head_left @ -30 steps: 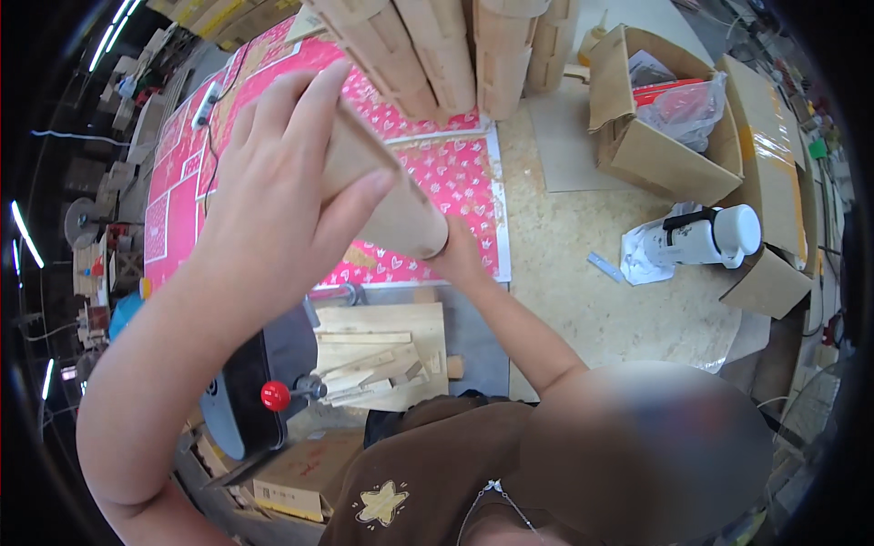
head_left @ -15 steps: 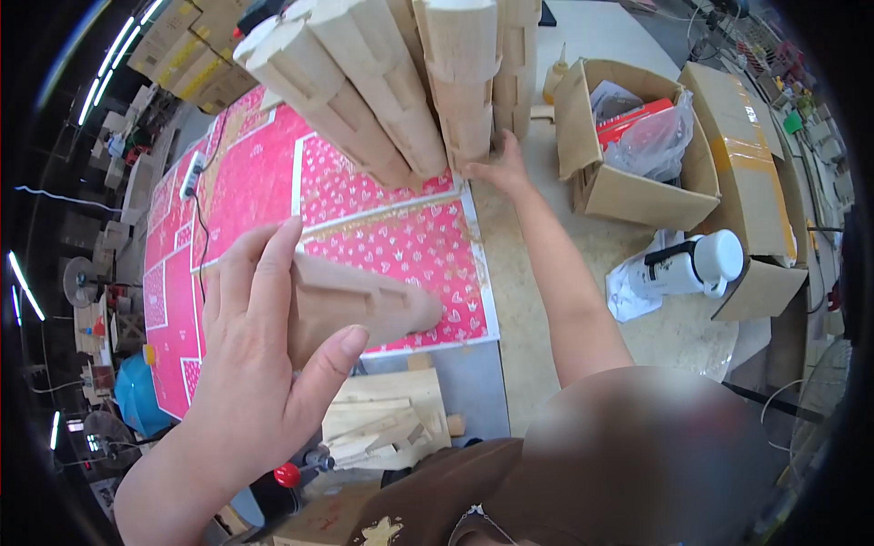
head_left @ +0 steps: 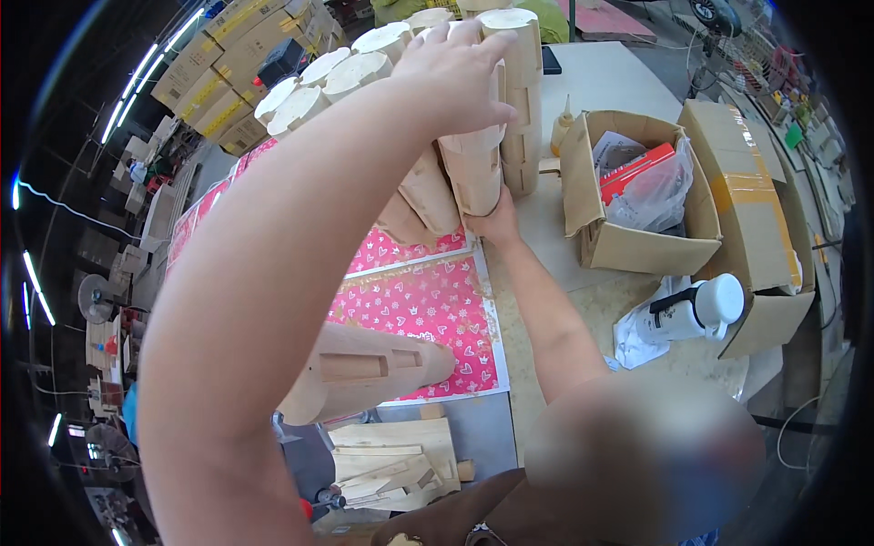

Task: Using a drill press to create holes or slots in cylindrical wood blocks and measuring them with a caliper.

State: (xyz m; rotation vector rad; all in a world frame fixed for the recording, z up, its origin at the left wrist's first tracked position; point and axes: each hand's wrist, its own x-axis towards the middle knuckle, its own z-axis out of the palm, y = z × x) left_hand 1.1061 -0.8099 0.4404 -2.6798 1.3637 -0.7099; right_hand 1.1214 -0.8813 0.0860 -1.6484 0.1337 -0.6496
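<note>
Several tall, pale wooden columns (head_left: 522, 100) with notched sides stand upright in a cluster at the back of the table. My left hand (head_left: 451, 77) reaches over the front column, its fingers and thumb spread across the upper end; whether it touches the wood I cannot tell. Low down, my right hand (head_left: 496, 218) is closed around the base of that front column (head_left: 473, 173), its fingers partly hidden behind the wood. Nearer to me, a single similar wooden column (head_left: 382, 369) stands with recessed slots facing up, partly covered by my left forearm.
Pink patterned sheeting (head_left: 419, 300) covers the table's left part. An open cardboard box (head_left: 642, 250) with a red box and plastic bag stands right, near a white bottle (head_left: 687, 309) on a cloth. Thin wooden strips (head_left: 396, 460) lie at the near edge. A small glue bottle (head_left: 562, 127) stands behind.
My left hand has left the near wooden column and moved up and away, over the front column of the cluster. My right hand stays at that column's base. The view has shifted.
</note>
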